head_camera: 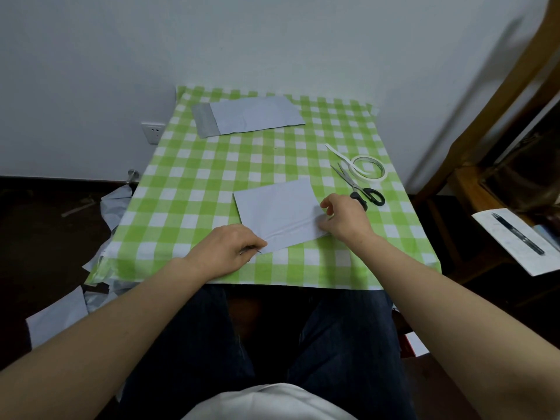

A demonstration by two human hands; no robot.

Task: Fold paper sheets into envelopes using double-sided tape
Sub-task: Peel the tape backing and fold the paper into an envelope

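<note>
One folded sheet point(278, 212) lies flat on the desk point(188, 183), near the front edge and slightly turned, with a crease across its near part. It is held at two points. The left grip point(230, 250) is curled at the near left corner, which is pinched between thumb and fingers. A thin sliver shows at the fingertips, but whether it is paper edge or tape liner cannot be told. The right grip point(342, 219) is set on the right edge with its fingers bent, and the edge appears to be nipped between thumb and forefinger. What lies under the palm is hidden.

At the far side of the desk, well apart from the work, one envelope point(248, 116) is laid out, apparently finished, with a darker band at its left end. One piece is therefore judged done and a second under way. The second is folded over, but its sides are probably not sealed yet, and no flap is seen on it.

The tape point(368, 168), with a loose tail unwound, and the scissors point(357, 189) are placed just beside each other to the right of the sheet, close to the right grip. More taping is likely called for. Scraps point(116, 204) are seen on the floor at the left, which suggests trimming is done. No blank sheets are seen on the desk, so how many remain cannot be judged
</note>
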